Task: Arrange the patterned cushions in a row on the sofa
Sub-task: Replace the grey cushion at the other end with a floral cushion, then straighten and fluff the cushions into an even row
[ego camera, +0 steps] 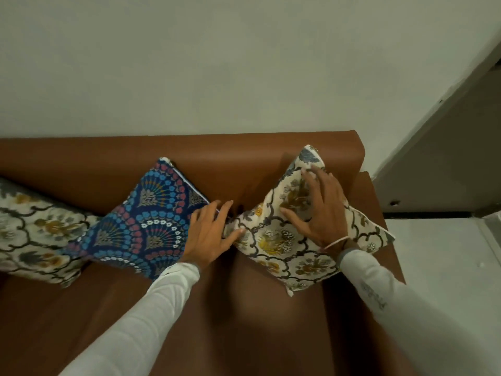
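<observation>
Three patterned cushions stand on their corners along the back of a brown leather sofa (217,308). A cream floral cushion (35,234) is at the far left, partly cut off by the frame edge. A blue fan-patterned cushion (151,221) leans beside it. Another cream floral cushion (282,240) sits at the right end. My left hand (208,234) lies between the blue cushion and the right cream one, fingers spread, thumb touching the cream cushion's left corner. My right hand (317,210) rests flat and spread on that cushion's face.
The sofa's right armrest (379,213) lies just beyond the right cushion. A plain pale wall (217,63) rises behind the backrest. To the right are a white floor (444,253) and a grey door or panel (447,158).
</observation>
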A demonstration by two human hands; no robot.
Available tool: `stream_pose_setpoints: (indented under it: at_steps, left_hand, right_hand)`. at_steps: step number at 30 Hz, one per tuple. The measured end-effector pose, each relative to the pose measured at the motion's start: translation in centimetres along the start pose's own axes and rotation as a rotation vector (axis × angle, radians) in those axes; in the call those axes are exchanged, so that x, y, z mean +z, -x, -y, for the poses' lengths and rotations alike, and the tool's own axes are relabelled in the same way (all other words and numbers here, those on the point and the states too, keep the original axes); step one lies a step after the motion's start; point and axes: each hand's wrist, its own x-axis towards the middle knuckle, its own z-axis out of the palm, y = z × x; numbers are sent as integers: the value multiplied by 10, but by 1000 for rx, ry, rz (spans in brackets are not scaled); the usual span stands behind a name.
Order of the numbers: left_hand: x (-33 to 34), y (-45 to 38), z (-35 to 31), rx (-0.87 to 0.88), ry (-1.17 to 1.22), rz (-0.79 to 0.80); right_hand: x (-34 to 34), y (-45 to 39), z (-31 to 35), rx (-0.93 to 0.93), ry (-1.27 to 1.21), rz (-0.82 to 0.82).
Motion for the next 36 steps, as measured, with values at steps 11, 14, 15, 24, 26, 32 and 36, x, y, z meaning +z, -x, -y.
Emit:
stream_pose_setpoints:
  at_steps: [11,14,15,24,26,32,36]
  left_hand:
    - [-46,38,192,-251,56,92]
    - [-34,32,234,-237,73,246]
    - [-31,29,245,-221,81,284]
    - [-18,6,287,-48,185,279]
    - [-18,6,287,-35,225,270]
    - [-25,10,301,-53,334,183]
    - [-24,14,316,-115,270,167]
  right_hand:
    - [98,-26,129,126,-120,703]
    - [135,-40,138,238,-39,875]
    - [144,-45,138,267,-22,906]
    - [200,-49,159,424,-43,975]
    - [204,-46,163,428,-40,935]
    - [198,-50,176,371,-106,797]
    - [199,-56,194,339,-139,772]
